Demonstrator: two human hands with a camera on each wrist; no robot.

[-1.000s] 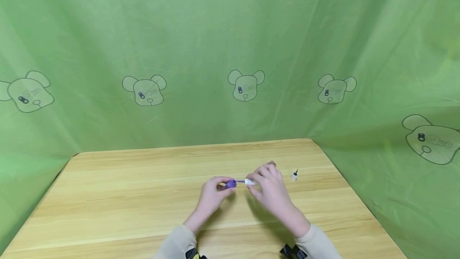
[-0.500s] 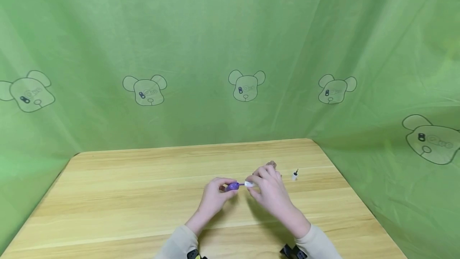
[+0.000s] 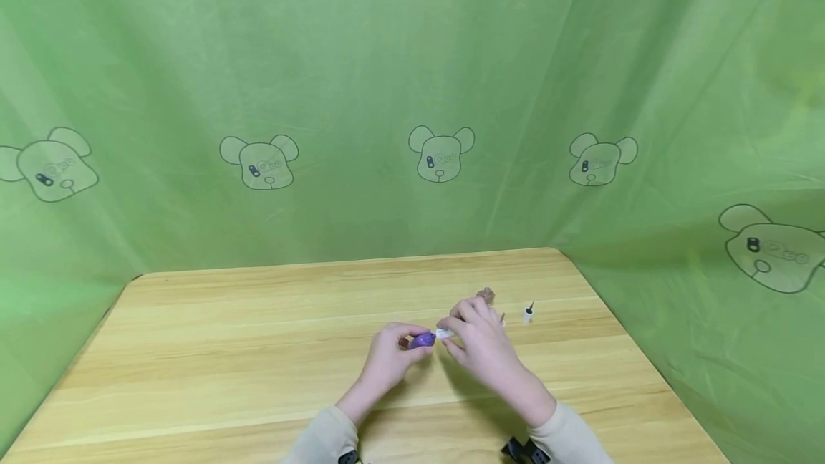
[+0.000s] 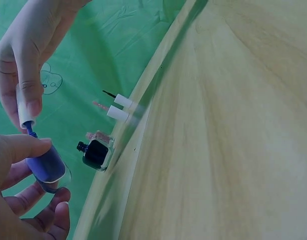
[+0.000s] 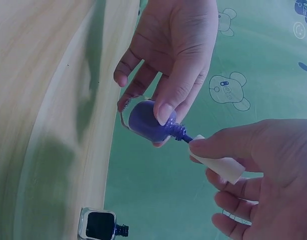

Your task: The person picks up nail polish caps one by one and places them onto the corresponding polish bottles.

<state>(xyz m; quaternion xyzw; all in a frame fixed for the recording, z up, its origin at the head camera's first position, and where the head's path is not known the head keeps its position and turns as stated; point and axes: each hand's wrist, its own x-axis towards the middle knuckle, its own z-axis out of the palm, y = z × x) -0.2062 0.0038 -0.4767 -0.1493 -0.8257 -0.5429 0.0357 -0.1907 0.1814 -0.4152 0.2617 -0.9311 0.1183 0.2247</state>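
Note:
My left hand holds a glass bottle of purple nail polish, tilted, its open neck toward my right hand. Between thumb and fingers, the right hand pinches a white nail polish cap. A purple-coated brush stem runs from the cap to the bottle's mouth; its tip is hidden inside. In the left wrist view a short length of stem shows between the cap and the neck. Both hands are above the wooden table.
Beyond the right hand stand an open dark polish bottle and a pinkish one. Two white caps stand brush up nearby, one with a dark brush, one with a pink brush. Green curtain surrounds the table.
The bottle and left hand have shifted slightly right and nearer the body. The gap between bottle and cap has narrowed, with less of the brush stem showing. The right hand has barely moved.

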